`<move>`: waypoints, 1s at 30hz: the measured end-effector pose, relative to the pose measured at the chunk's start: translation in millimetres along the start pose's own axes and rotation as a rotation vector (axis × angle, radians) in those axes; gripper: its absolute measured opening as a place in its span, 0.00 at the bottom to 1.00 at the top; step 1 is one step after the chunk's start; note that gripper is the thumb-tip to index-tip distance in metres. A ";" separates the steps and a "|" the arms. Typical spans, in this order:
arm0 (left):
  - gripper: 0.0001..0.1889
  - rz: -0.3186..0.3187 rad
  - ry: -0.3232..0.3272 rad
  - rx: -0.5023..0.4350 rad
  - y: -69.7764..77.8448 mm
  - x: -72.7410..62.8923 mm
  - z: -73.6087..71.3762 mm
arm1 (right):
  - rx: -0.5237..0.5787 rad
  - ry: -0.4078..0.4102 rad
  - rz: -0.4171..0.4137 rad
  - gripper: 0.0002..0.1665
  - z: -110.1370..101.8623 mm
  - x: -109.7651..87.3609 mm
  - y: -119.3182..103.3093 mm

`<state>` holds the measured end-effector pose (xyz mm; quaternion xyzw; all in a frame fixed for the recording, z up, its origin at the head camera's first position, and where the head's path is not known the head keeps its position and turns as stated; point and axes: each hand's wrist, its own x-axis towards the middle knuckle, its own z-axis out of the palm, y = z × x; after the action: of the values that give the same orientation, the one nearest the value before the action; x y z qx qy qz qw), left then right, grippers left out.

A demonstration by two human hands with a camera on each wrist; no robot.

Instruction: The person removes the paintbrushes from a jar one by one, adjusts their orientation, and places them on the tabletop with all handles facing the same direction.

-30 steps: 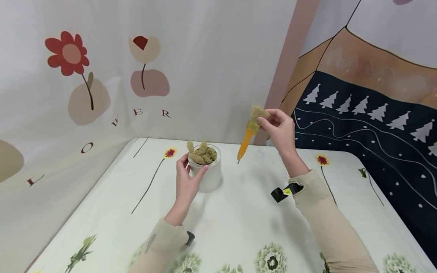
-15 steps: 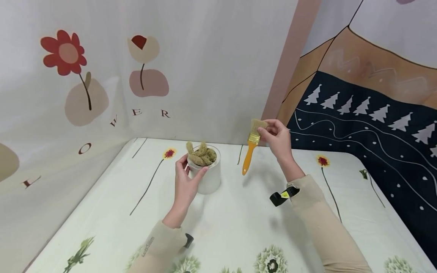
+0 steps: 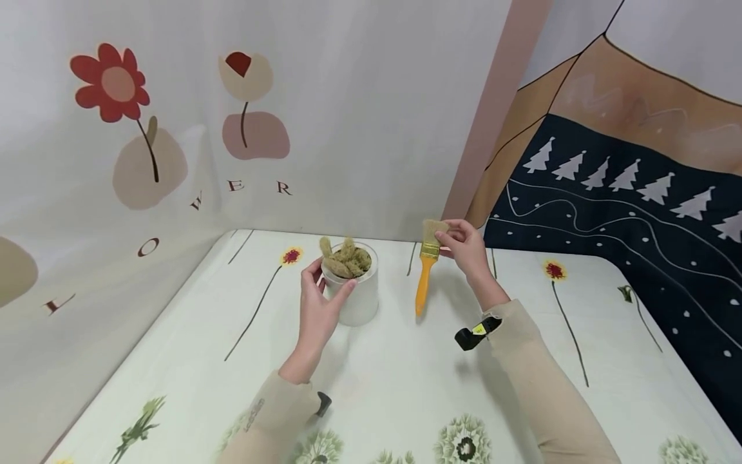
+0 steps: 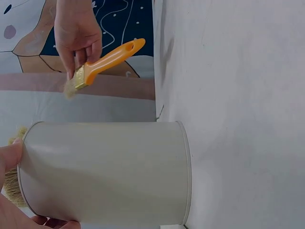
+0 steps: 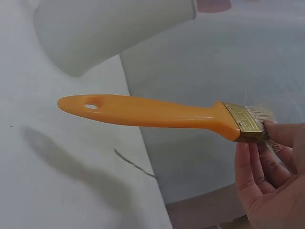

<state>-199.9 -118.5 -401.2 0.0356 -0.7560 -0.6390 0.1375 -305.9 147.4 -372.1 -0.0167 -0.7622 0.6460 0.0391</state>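
Note:
A white cylindrical container (image 3: pixel 361 301) stands upright on the table. My left hand (image 3: pixel 319 312) grips it around the upper rim, thumb in front and fingers at the far left side. Several bristle heads (image 3: pixel 348 259) poke out of its top; whatever is below them is hidden inside the container. To the right, my right hand (image 3: pixel 468 254) pinches a paintbrush (image 3: pixel 427 277) by its pale bristles. Its orange handle (image 5: pixel 138 110) points down, with the gold ferrule (image 5: pixel 243 121) just beside my fingertips. In the left wrist view, the container wall (image 4: pixel 105 171) shows smooth and plain.
A white cloth with printed flowers covers the table (image 3: pixel 394 380). Behind it hangs a pale curtain (image 3: pixel 359 129) with flower prints, and a dark patterned cloth (image 3: pixel 614 193) hangs at the right. The brush casts a shadow (image 5: pixel 90 176) on the table.
My right hand has lowered the paintbrush, whose handle now hangs steeper and nearer the table. The left hand keeps its hold on the container, which has stayed in place.

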 end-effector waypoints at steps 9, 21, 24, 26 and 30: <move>0.42 0.016 -0.002 -0.001 1.2 0.4 -0.2 | 0.011 -0.074 0.069 0.26 3.8 4.7 16.0; 0.43 0.008 -0.005 0.010 -1.2 0.3 0.2 | -0.007 -0.118 0.114 0.28 11.0 9.4 39.5; 0.43 0.001 -0.009 0.016 -0.8 0.1 -0.4 | -0.001 -0.123 0.134 0.27 12.9 10.3 44.7; 0.43 -0.001 -0.010 0.016 -0.3 0.0 -0.6 | -0.011 -0.128 0.147 0.27 13.7 10.6 47.3; 0.43 0.000 -0.011 0.014 0.9 0.3 -0.4 | -0.053 -0.126 0.177 0.26 14.6 10.8 51.4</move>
<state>-199.9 -118.8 -400.2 0.0328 -0.7611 -0.6340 0.1331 -319.1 142.4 -424.7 -0.0442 -0.7754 0.6264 -0.0666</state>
